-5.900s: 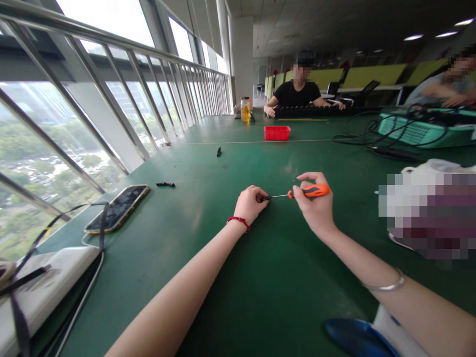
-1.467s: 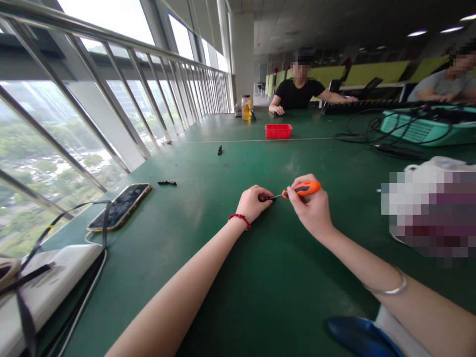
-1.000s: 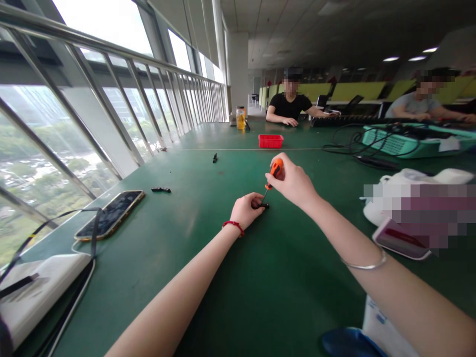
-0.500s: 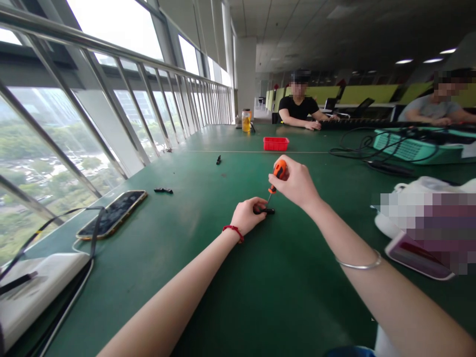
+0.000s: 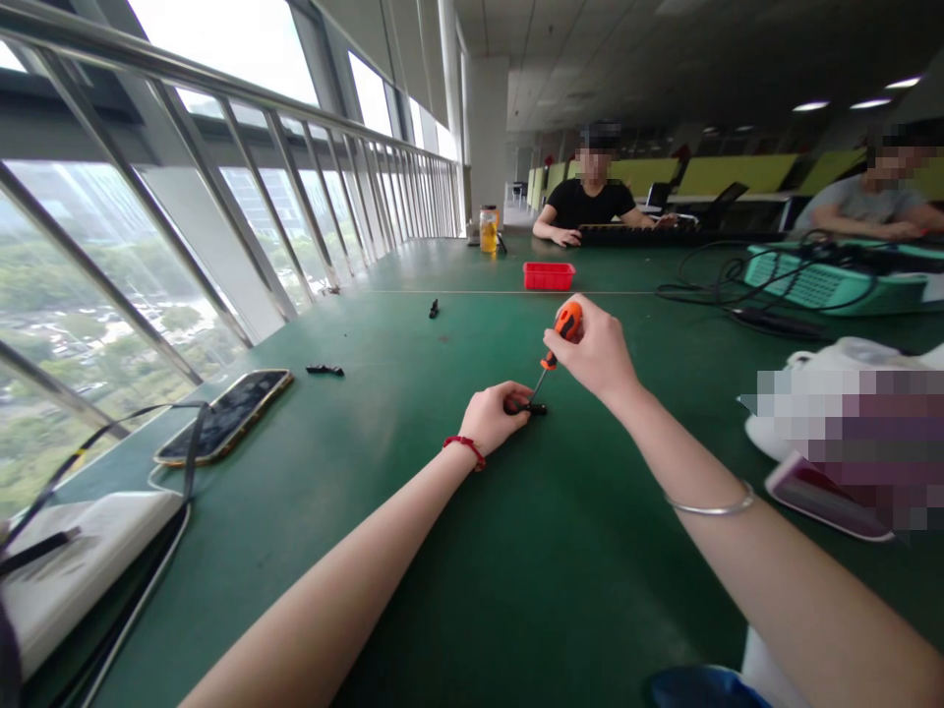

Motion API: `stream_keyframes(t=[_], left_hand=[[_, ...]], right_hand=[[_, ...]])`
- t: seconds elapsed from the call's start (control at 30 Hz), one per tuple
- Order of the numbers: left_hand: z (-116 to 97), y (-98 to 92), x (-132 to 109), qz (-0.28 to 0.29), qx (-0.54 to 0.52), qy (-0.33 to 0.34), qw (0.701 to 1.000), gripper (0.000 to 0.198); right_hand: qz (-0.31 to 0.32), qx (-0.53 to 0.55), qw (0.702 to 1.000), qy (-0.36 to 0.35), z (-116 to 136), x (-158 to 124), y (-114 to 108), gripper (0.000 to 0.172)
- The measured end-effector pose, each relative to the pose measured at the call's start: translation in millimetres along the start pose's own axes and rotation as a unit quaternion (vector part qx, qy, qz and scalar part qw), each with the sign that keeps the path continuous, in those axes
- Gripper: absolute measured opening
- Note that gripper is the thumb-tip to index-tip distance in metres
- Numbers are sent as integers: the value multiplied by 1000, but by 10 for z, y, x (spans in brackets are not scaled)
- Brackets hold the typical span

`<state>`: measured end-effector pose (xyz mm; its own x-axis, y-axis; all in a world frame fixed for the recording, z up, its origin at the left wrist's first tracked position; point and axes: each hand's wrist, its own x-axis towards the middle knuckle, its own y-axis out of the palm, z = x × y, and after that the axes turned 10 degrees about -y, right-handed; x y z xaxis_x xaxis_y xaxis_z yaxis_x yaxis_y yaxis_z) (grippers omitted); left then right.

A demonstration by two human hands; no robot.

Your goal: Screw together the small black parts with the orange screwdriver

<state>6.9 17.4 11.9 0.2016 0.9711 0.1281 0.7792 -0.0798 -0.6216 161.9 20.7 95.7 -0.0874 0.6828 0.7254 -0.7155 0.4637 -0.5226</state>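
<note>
My right hand (image 5: 596, 346) is closed around the orange and black handle of a screwdriver (image 5: 566, 324). The tool leans, its thin shaft running down and left to a small black part (image 5: 537, 409) on the green table. Fingers of my left hand (image 5: 496, 413) pinch that black part against the tabletop; they cover its left end. Whether the tip sits in a screw is too small to tell. Two similar dark pieces lie apart from my hands: one small black piece (image 5: 325, 371) to the left, another black piece (image 5: 434, 309) farther off.
A phone (image 5: 225, 418) and a white power strip (image 5: 95, 570) with cables lie at left. Beyond my hands stands a red tray (image 5: 549, 276), then a jar (image 5: 488, 231). A teal basket (image 5: 803, 280) with cables is at right, near a white bag (image 5: 848, 359). Two people sit across.
The screwdriver tilts more to the right now, as my right hand has shifted slightly right. My left hand stays on the black part. The whole view has moved a little.
</note>
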Motion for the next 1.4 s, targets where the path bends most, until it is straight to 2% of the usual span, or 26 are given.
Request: stream_keyframes(t=[0.23,0.37,0.47,0.57,0.63,0.73,0.77,0.9,1.0,1.13,1.27,1.4], left_hand=[[12,4,-2,-1,4,-2,1000,33],[1,-9,-5,-2,10,2,1000,32],[5,-5,-4,-3,9,6,1000,31],[12,4,-5,-5,6,6,1000,30],[10,6,-7,-5,4,5,1000,30],[2,3,-9,-5,4,5,1000,30],[-1,1,-10,-5,4,5,1000,30],[-4,-1,-11,-2,3,6,1000,29],[1,2,-11,-4,3,5,1000,29],[2,2,-13,-5,4,5,1000,29],[-17,-7,-23,-8,8,1,1000,28],[-28,-10,-30,-8,5,2,1000,28]], right_hand=[[15,-14,1000,-8,75,22,-91,31],[81,-2,997,-15,153,57,-164,19],[106,-10,994,-5,188,84,-220,9],[138,-49,989,2,221,93,-280,11],[151,-89,984,-2,253,85,-308,21],[154,-128,980,-13,306,63,-316,36],[153,-132,979,-16,321,57,-310,35],[138,-144,980,-21,353,48,-292,15],[135,-163,977,-24,358,48,-308,16],[142,-177,974,-19,350,51,-332,34],[132,-183,974,-10,318,55,-317,18],[133,-184,974,-8,321,51,-317,27]])
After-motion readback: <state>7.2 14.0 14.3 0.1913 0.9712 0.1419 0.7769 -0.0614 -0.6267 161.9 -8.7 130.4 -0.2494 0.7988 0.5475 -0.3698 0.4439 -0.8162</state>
